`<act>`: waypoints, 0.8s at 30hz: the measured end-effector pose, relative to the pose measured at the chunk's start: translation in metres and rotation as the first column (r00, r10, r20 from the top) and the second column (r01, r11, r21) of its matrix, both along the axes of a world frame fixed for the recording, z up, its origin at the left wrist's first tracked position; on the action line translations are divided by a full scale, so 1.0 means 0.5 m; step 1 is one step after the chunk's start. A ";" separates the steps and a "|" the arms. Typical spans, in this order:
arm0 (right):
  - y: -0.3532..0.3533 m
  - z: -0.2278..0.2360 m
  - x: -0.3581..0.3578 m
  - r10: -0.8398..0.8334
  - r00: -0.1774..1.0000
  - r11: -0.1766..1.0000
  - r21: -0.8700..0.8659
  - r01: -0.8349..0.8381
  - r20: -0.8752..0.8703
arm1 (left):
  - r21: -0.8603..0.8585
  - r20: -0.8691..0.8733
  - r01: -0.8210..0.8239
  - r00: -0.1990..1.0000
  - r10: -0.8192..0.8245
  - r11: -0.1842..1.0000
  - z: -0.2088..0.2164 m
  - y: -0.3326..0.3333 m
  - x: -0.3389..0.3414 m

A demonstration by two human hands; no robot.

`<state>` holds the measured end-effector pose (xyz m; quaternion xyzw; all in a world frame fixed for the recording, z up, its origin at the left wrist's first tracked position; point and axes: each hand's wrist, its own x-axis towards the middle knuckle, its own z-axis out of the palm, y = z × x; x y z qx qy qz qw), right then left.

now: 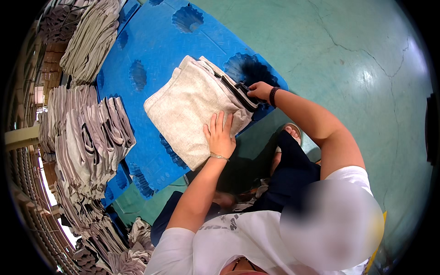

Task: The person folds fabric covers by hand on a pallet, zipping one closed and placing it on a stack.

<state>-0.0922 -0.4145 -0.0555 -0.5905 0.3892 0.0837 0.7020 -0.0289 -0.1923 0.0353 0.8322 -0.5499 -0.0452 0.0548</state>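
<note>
A folded stack of light grey cloth (188,105) lies on a blue plastic pallet (151,55). My left hand (220,135) rests flat on the near edge of the stack, fingers spread, with a thin bracelet at the wrist. My right hand (259,90) pinches the dark waistband (238,91) at the stack's right end; a dark bead bracelet circles that wrist. I lean over the pallet in a white shirt and dark shorts.
Tall piles of the same grey garments (91,142) stand at the left, and another pile (91,36) sits at the top left. A green cracked concrete floor (357,59) spreads to the right. Loose cloth (137,238) lies near my left knee.
</note>
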 end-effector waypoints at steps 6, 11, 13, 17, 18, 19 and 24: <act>0.003 0.014 0.008 -0.095 0.995 0.978 0.188 0.090 0.015 | 0.001 0.000 0.000 1.000 0.000 1.000 0.002 0.001 0.001; 0.002 0.000 0.021 -0.164 0.986 0.932 0.330 0.150 0.016 | 0.007 0.002 0.002 1.000 -0.002 1.000 0.000 -0.001 -0.001; 0.006 0.015 0.022 -0.187 0.982 0.926 0.336 0.174 0.007 | 0.004 0.008 0.002 1.000 -0.002 1.000 -0.001 0.000 0.000; 0.005 -0.020 0.028 -0.258 0.965 0.868 0.449 0.212 0.043 | -0.003 0.012 0.007 1.000 -0.007 1.000 -0.001 -0.002 -0.002; 0.005 -0.024 0.029 -0.265 0.964 0.863 0.454 0.220 0.037 | -0.004 0.011 0.007 1.000 -0.007 1.000 -0.001 -0.002 -0.002; 0.005 -0.026 0.030 -0.272 0.962 0.858 0.460 0.228 0.031 | -0.003 0.009 0.006 1.000 -0.006 1.000 -0.001 -0.002 -0.002; 0.004 -0.032 0.036 -0.290 0.957 0.849 0.460 0.259 -0.003 | -0.005 0.009 0.006 1.000 -0.006 1.000 -0.001 -0.001 -0.002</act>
